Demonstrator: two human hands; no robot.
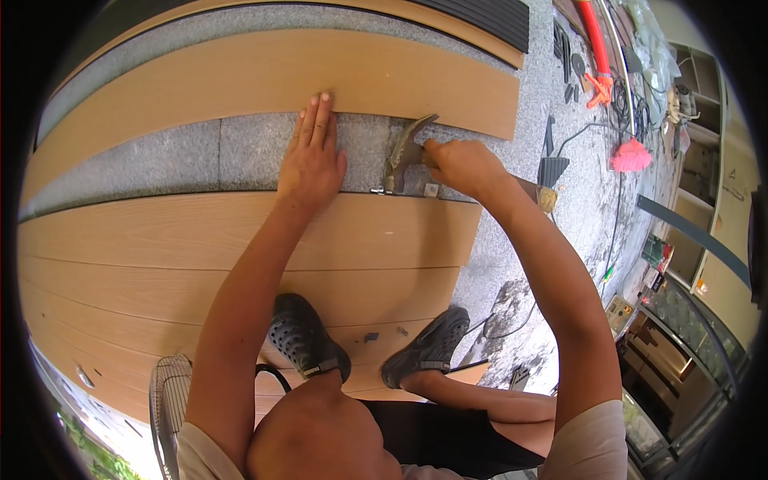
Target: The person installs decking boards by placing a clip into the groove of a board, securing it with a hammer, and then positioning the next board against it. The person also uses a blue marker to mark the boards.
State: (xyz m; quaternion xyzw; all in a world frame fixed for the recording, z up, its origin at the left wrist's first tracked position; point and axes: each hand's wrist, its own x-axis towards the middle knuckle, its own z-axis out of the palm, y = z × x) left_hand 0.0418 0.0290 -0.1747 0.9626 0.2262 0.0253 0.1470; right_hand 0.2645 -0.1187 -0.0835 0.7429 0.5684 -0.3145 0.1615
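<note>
My left hand lies flat with fingers stretched out, the fingertips resting on the near edge of a loose tan plank. My right hand is closed round a claw hammer, gripping it close to the head; the wooden handle comes out behind my wrist. The hammer head is over the gap of grey floor, just above a small metal clip at the edge of the laid tan decking. A second, square clip sits on that edge to the right. Whether the hammer touches the first clip I cannot tell.
My feet in dark clogs stand on the decking, beside a few small dark pieces. A wire fan guard is at lower left. Rightward lie a pink brush head, a red tube, cables and shelving.
</note>
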